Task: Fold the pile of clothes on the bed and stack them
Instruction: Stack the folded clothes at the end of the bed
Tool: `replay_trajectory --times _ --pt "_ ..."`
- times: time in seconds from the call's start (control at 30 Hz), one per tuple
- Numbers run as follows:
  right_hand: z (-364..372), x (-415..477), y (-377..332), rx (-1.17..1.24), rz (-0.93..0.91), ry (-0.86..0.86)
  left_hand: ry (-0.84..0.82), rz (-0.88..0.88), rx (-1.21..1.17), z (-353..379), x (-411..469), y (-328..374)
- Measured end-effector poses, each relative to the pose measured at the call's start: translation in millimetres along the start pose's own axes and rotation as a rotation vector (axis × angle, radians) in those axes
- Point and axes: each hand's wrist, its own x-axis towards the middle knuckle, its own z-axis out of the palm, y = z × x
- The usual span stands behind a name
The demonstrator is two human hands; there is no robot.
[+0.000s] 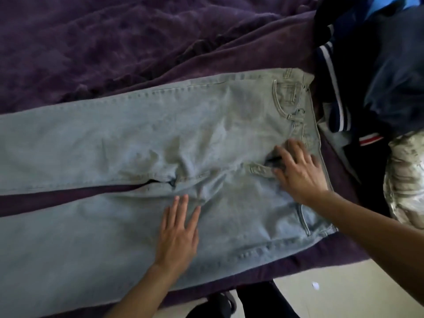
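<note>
A pair of pale blue jeans (142,134) lies spread front-up across the bed (114,42), waistband to the right, legs running off to the left with a dark gap between them. Both hands are flat on the denim, gripping nothing. The left hand (177,235) presses, fingers straight, just below the crotch seam, and the right hand (298,171) has its fingers spread over the fly, close to the waistband.

Denim like this looks fairly heavy and thick for cloth: limp enough to fold, but stiff along the seams, pockets and waistband, where it will bunch up. It should grip the fuzzy purple blanket rather than slide, so dragging it would likely pull up wrinkles. I'd say the best places to take hold are the waistband edge and the outer side seam, lifting one leg over onto the other.

The pile of clothes (367,65), dark blue with white stripes, sits just beyond the waistband at the right.
</note>
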Motion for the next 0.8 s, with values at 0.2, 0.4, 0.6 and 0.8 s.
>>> replay_trajectory --times 0.2,0.4,0.6,0.8 --pt "14 -114 -23 0.002 -0.466 -0.127 -0.306 0.088 -0.109 24 -75 6" --pt "47 -166 -5 -0.231 -0.114 -0.165 -0.216 -0.092 -0.109 38 -74 1" --pt "44 -185 -2 -0.133 -0.064 0.107 0.076 0.038 -0.226 8 -114 3" --pt "40 -169 -6 -0.169 -0.039 0.273 0.171 0.102 -0.127 -14 -134 -5"
